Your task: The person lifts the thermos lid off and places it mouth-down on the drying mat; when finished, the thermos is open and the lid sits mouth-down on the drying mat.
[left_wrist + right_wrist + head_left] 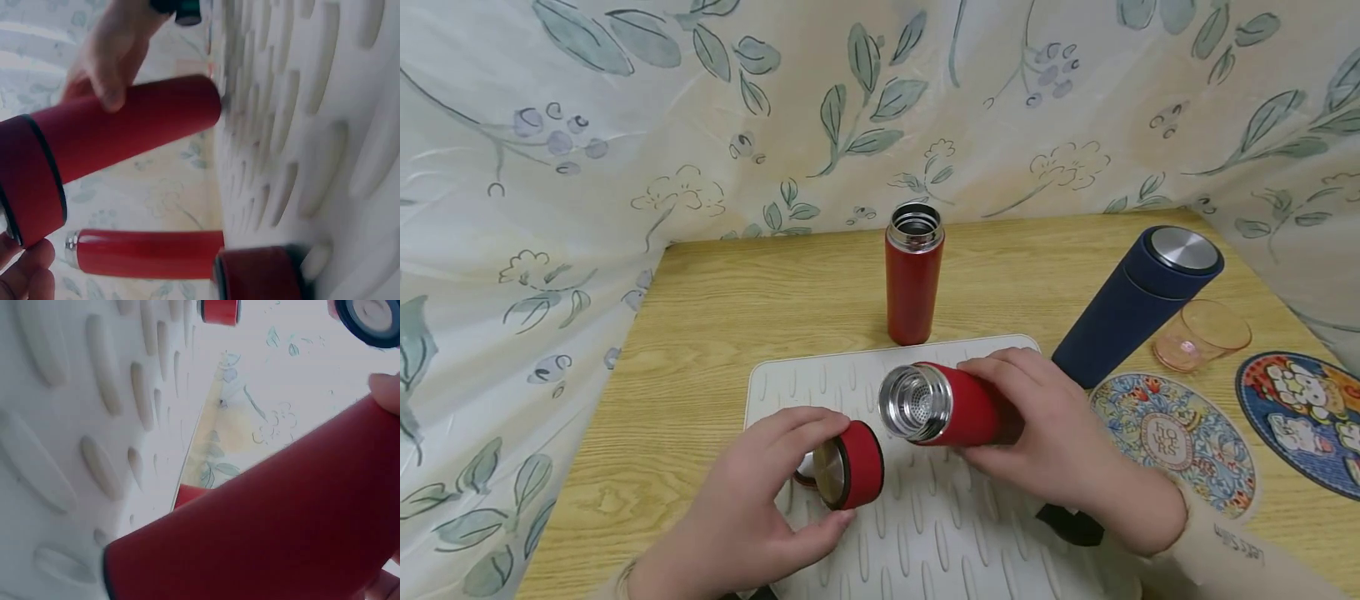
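Observation:
My right hand grips a red thermos flask, tilted above the white ridged mat. Its steel mouth faces toward me and to the left, with a perforated strainer visible inside. Between thumb and fingertips, my left hand holds a red lid with black edging, close to the flask's mouth but apart from it. A second red lid sits on the mat, mostly hidden behind the held one in the head view. Behind the mat a second red flask stands upright, uncapped.
To the right stands a dark blue flask with its lid on. Beside it are an orange-tinted glass, a floral round coaster and a blue cartoon coaster. A leaf-patterned cloth hangs behind the wooden table.

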Available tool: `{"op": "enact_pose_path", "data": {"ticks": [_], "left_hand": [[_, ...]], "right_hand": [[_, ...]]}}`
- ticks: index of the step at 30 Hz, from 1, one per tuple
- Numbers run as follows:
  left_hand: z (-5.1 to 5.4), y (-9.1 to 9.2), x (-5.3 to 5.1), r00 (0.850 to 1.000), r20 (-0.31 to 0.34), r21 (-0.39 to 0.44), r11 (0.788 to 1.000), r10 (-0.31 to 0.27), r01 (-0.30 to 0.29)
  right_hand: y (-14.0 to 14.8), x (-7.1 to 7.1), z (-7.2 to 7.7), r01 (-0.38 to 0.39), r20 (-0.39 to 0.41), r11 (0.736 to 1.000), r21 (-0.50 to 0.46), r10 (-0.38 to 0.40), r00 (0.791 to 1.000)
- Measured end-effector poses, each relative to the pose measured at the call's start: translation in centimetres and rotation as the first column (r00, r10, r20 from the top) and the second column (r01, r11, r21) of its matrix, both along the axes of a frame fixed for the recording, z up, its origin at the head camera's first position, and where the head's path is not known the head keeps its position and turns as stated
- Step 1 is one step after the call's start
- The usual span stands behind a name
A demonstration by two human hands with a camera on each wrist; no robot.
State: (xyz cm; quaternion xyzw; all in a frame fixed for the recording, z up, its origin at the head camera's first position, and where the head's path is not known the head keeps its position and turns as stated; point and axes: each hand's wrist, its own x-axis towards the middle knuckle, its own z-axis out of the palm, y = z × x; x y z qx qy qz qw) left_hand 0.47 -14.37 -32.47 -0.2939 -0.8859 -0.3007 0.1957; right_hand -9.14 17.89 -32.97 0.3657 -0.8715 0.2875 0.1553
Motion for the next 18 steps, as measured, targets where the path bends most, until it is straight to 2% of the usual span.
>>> {"op": "enact_pose_path", "data": {"ticks": [4, 7, 9, 12, 16, 18], "left_hand": [[-0.6, 0.9, 0.0, 0.997, -0.033, -0.092, 0.994, -0.068, 0.065], [-1.3, 1.6, -0.1, 0.991, -0.032, -0.166, 0.979, -0.128, 0.121], [-1.7, 2.0, -0.2, 0.987, -0.012, -0.217, 0.964, -0.16, 0.154], [-2.4, 2.4, -0.1, 0.983, 0.032, -0.289, 0.94, -0.18, 0.181], [-2.9, 2.9, 0.2, 0.982, 0.11, -0.367, 0.913, -0.151, 0.181], [-3.0, 3.0, 0.4, 0.983, 0.131, -0.398, 0.901, -0.128, 0.171]], "right_hand": [[0.2, -0.7, 0.1, 0.053, 0.062, 0.991, -0.12, -0.046, 0.997], [0.1, -1.3, 0.0, 0.125, 0.163, 0.962, -0.242, -0.086, 0.983], [0.0, -1.7, 0.0, 0.19, 0.256, 0.927, -0.323, -0.108, 0.961], [-0.4, -2.6, 0.1, 0.277, 0.391, 0.859, -0.43, -0.099, 0.915], [-0.8, -4.3, 0.1, 0.358, 0.5, 0.776, -0.52, -0.063, 0.864], [-0.9, -5.1, 0.1, 0.39, 0.526, 0.751, -0.533, -0.066, 0.848]]}}
